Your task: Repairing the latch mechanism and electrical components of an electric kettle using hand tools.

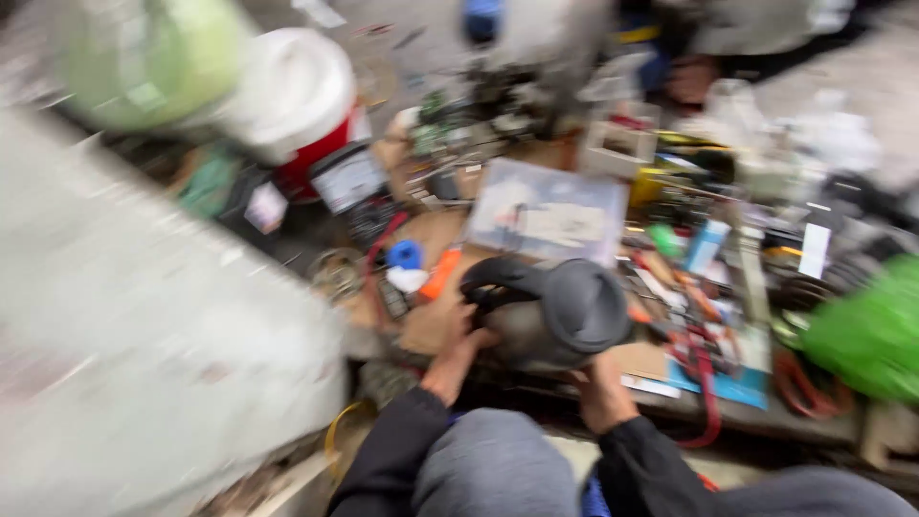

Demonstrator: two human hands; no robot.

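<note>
At frame centre, low on the cluttered bench [670, 402]: dark rounded housing [550, 314] with a grey domed cap, held between both hands. Frame heavily motion-blurred.

Left to right:
- Far left: big pale blurred surface [144, 335] fills the side, no detail readable. Above it a green blob [144, 57], unidentifiable.
- White bucket with red base [302, 96] well behind the hands.
- Left hand [459, 359], dark sleeve, grip clenched on the housing's left side; fingers partly hidden behind it.
- Just behind the housing: blue cap [404, 255], orange piece [440, 273], clear flat plastic box [548, 213]. Little free room there.
- Right hand [601, 388] grasping the housing from underneath; fingertips hidden.
- Right of it: red-handled tools [697, 356], packed tight, near the housing.
- Far right: green bag [871, 335], cut off by the frame edge.
- Top right: another person's hand [691, 78], well apart.

Bench front edge runs just past the hands; grey-clad knees [493, 469] below.
</note>
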